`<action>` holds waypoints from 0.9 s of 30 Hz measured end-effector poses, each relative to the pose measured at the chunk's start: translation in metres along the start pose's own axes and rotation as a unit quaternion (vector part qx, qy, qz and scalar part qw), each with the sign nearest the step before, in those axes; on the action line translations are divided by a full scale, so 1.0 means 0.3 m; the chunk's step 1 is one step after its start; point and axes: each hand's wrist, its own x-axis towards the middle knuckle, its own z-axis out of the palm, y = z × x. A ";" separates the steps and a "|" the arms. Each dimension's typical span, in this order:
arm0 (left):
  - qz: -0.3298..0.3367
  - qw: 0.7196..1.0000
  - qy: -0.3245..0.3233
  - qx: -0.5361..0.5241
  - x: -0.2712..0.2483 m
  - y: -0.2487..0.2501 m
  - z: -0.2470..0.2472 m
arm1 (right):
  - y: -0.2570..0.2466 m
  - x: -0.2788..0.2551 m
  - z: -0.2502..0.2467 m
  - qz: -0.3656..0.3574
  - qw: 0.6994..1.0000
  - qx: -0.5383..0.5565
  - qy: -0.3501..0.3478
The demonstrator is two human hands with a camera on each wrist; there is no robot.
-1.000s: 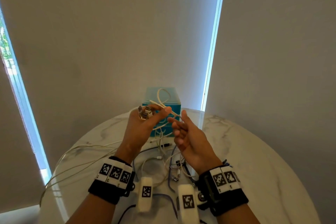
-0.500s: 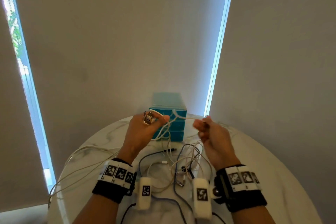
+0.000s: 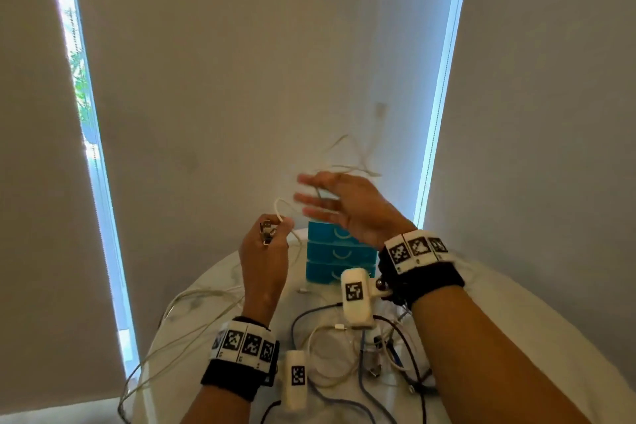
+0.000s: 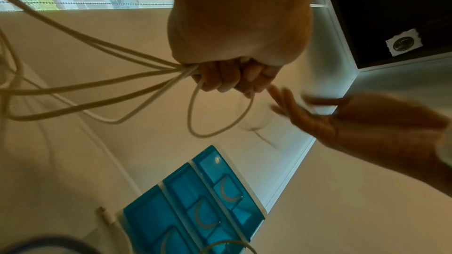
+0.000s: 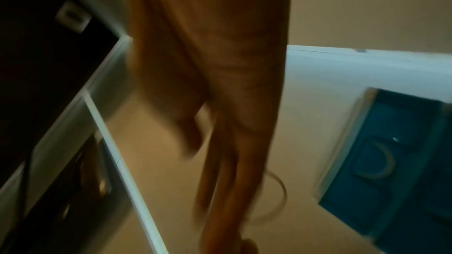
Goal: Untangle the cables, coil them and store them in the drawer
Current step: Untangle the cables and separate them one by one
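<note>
White cable [image 3: 283,208] is held in the left hand [image 3: 264,260], raised above the counter [image 3: 537,337]. The left wrist view shows the fingers [image 4: 221,77] curled round several gathered strands, with one loop hanging below the fist and the remaining lengths trailing off to the side. A metal plug end [image 3: 266,231] shows at the top of that fist in the head view.

Right hand [image 3: 347,208] is higher, over the drawer unit, fingers straight and spread, blurred. Thin blurred cable strands [image 3: 347,167] lie across or just behind its fingers; contact cannot be confirmed. Nothing is pinched in that hand.

Teal three-drawer unit [image 3: 339,253] stands at the far side of the counter, all three drawer fronts flush. A tangle of white, blue and black cables [image 3: 361,351] lies on the marble-look surface between the forearms. Further white strands [image 3: 179,327] run over the counter's left edge.

Both wrists carry black bands with printed markers and a white camera module.
</note>
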 end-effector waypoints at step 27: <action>-0.251 0.881 -0.390 -0.092 -0.070 0.091 0.079 | 0.311 -0.317 -0.250 -0.093 0.973 -0.158 0.141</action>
